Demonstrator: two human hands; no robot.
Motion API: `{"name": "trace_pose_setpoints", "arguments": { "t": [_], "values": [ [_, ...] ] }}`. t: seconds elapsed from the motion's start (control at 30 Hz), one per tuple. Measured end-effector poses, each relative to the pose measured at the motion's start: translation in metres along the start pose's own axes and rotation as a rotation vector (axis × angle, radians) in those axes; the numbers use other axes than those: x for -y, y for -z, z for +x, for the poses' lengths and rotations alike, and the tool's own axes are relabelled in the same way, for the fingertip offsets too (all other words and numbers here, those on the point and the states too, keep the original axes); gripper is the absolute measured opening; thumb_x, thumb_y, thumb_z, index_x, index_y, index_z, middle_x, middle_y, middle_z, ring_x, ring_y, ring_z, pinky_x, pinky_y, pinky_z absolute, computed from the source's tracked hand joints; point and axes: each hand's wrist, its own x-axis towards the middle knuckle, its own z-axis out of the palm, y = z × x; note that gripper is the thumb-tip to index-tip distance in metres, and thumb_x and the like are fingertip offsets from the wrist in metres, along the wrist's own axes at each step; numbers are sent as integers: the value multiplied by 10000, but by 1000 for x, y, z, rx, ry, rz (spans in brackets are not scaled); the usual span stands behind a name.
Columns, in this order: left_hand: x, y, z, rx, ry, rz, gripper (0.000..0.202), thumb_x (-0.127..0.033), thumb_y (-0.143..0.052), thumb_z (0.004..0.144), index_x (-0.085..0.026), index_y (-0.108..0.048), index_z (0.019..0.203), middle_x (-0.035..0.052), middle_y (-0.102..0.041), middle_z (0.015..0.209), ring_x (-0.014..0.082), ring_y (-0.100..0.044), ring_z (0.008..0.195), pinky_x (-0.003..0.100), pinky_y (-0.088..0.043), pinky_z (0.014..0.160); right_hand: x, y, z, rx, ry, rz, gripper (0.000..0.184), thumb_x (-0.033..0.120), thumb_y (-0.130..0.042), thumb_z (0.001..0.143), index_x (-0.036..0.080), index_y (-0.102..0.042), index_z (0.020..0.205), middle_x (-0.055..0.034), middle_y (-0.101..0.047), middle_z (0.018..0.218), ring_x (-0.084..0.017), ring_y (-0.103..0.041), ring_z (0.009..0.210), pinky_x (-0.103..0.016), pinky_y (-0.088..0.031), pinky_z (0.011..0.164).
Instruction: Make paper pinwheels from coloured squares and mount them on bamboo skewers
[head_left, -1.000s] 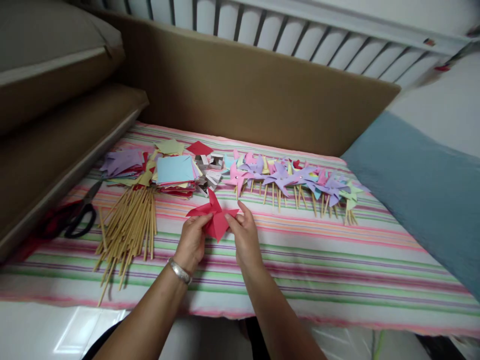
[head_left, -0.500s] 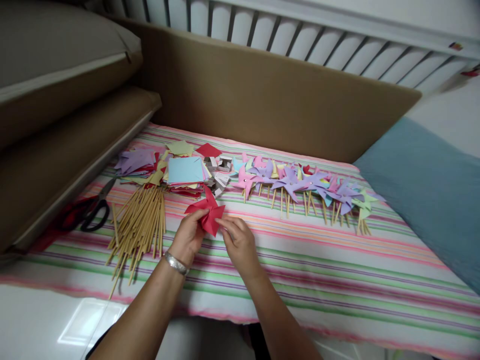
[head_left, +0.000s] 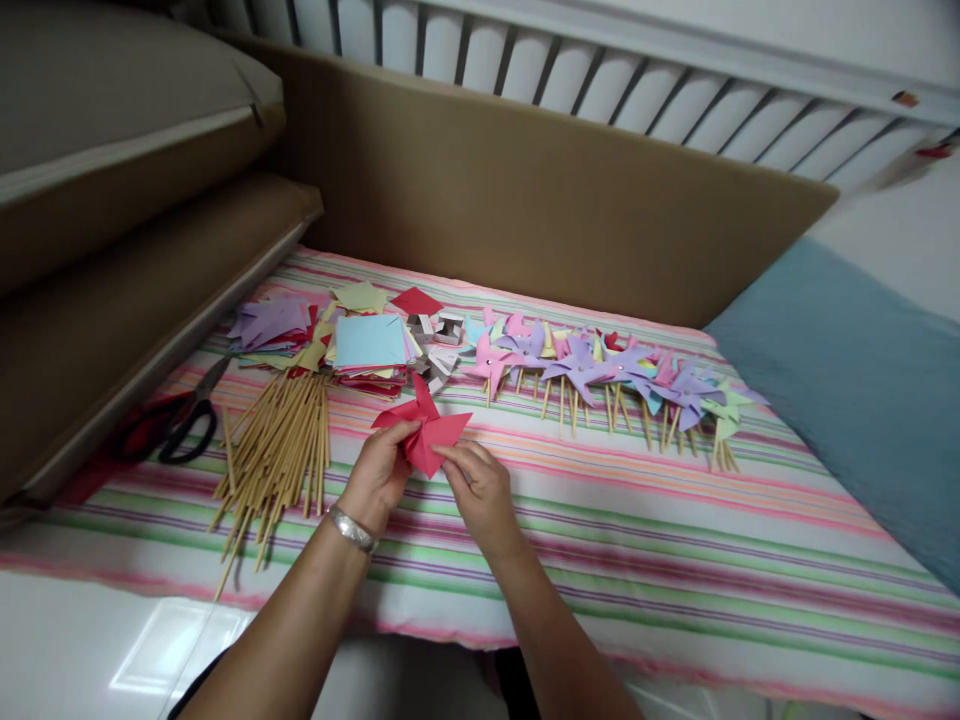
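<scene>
The striped cloth [head_left: 675, 560] fills the middle and lower frame, and its broad stretch at lower right leaves the arm good room. A brown board [head_left: 510, 190] walls off its far edge. Along right of centre runs a row of pinwheels [head_left: 581, 365], sticks pointing nearward. At left, a bundle of sticks [head_left: 274, 440] fans out almost to the near hem, with stacked paper [head_left: 370, 342] just above and scissors [head_left: 191, 415] beside it. Mid-frame, the left hand [head_left: 382, 465] has its fingers pinching the red pinwheel [head_left: 442, 432]; the right hand [head_left: 480, 490] has its fingers drawn narrow on the lower blade.
</scene>
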Motion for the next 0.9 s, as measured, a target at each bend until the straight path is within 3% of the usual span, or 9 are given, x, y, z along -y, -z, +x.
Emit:
{"name": "trace_pose_setpoints", "arguments": {
  "t": [0.13,0.37,0.53,0.7,0.9],
  "values": [
    [4,0,-2,-9,0,44,141,-114,-747,535,-119,-645,632,6,-659,607,95,-569,532,200,-443,530,2,3,3,1,-79,84,201,147,-549,808,228,-710,897,-36,-639,789,-170,-594,774,-289,-467,716],
    [11,-4,-6,30,-17,93,161,-135,-766,529,-127,-662,653,8,-663,613,95,-576,534,208,-452,555,7,4,9,-49,-340,302,100,229,-629,743,208,-718,783,-16,-658,733,-163,-594,713,-269,-454,673],
    [13,-7,-9,52,-25,129,137,-154,-767,535,-130,-661,618,18,-663,589,109,-580,519,220,-449,548,11,9,14,-35,-477,353,142,305,-626,720,182,-688,682,-2,-636,635,-149,-572,629,-255,-443,614],
    [14,-9,-12,70,-27,181,112,-171,-753,555,-111,-665,587,42,-663,574,120,-584,522,227,-443,551,10,12,15,24,-546,402,202,336,-571,761,169,-660,690,-20,-654,614,-165,-621,631,-261,-474,610],
    [15,-12,-15,73,-39,205,105,-172,-742,556,-107,-670,595,44,-661,576,116,-574,515,224,-435,542,8,11,15,5,-607,407,218,364,-598,738,170,-633,645,-5,-630,567,-150,-606,579,-250,-463,577]
  ]
}}
